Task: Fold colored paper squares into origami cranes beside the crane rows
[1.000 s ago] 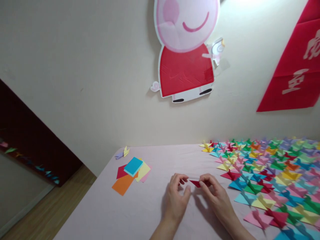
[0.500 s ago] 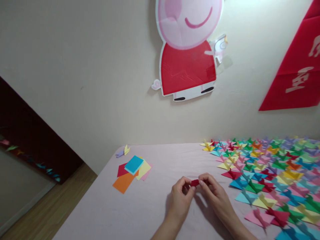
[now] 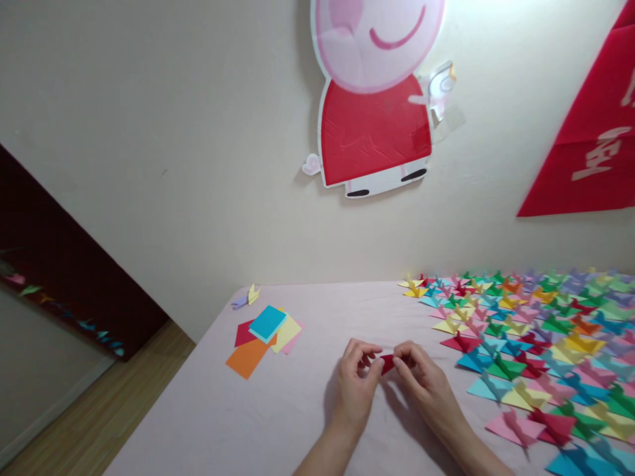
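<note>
A small folded red paper (image 3: 387, 362) is pinched between both of my hands just above the pale pink table (image 3: 297, 423). My left hand (image 3: 356, 389) grips its left end with curled fingers. My right hand (image 3: 424, 385) grips its right end, fingers closed on it. A loose stack of coloured paper squares (image 3: 264, 334), blue on top with orange, red and yellow beneath, lies to the left of my hands. Several folded paper cranes (image 3: 526, 350) in many colours cover the table to the right.
Two small folded pieces, lilac and yellow (image 3: 247, 297), sit at the table's far left corner. The table's left edge drops to a wood floor (image 3: 94, 423). A cartoon pig cut-out (image 3: 374, 99) and a red banner (image 3: 590, 132) hang on the wall behind.
My left hand came in from beside the red paper and closed on its left end. The paper now looks shorter and more folded between both hands.
</note>
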### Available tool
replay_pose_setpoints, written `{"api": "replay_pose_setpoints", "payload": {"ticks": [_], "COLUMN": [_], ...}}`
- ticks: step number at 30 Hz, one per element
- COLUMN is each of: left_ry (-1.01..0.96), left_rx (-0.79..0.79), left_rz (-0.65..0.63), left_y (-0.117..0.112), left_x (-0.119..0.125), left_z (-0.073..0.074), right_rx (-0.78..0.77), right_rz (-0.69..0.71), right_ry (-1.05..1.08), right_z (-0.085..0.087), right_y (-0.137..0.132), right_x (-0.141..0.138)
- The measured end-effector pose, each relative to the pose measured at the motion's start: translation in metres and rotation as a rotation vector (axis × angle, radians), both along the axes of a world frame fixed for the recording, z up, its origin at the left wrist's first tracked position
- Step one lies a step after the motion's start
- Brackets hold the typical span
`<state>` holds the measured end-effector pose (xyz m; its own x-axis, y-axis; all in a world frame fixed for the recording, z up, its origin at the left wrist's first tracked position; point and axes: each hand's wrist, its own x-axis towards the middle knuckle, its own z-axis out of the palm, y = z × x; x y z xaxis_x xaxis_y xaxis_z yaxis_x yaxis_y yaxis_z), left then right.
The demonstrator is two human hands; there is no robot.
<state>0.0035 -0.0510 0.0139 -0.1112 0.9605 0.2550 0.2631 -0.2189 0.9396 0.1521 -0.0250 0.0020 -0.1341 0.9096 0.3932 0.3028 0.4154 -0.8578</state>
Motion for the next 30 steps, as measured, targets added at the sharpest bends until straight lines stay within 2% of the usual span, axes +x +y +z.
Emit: {"api": "replay_pose_setpoints", "payload": {"ticks": [12, 17, 24, 30], "left_ry": [-0.019, -0.041, -0.019, 0.04], "left_rx": [0.063, 0.016, 0.008, 0.051], "left_rz": [-0.034, -0.08, -0.088, -0.048], "left_y": [0.002, -0.0002, -0.0013, -0.0019], "left_x": [-0.0004, 0.0011, 0.0006, 0.0004], "left_z": [-0.0026, -0.0024, -0.0012, 0.0012], "right_rx": [0.143, 0.21, 0.234, 0.17], "right_rz": [0.085, 0.1, 0.112, 0.037], "right_ry": [-0.031, -0.047, -0.067, -0.052], "right_z": [0.0034, 0.0041, 0.0063, 0.0051], "right_y": [-0.0016, -0.0019, -0.0039, -0.0045], "right_x": [-0.0026, -0.0023, -0.0039, -0.0023]}}
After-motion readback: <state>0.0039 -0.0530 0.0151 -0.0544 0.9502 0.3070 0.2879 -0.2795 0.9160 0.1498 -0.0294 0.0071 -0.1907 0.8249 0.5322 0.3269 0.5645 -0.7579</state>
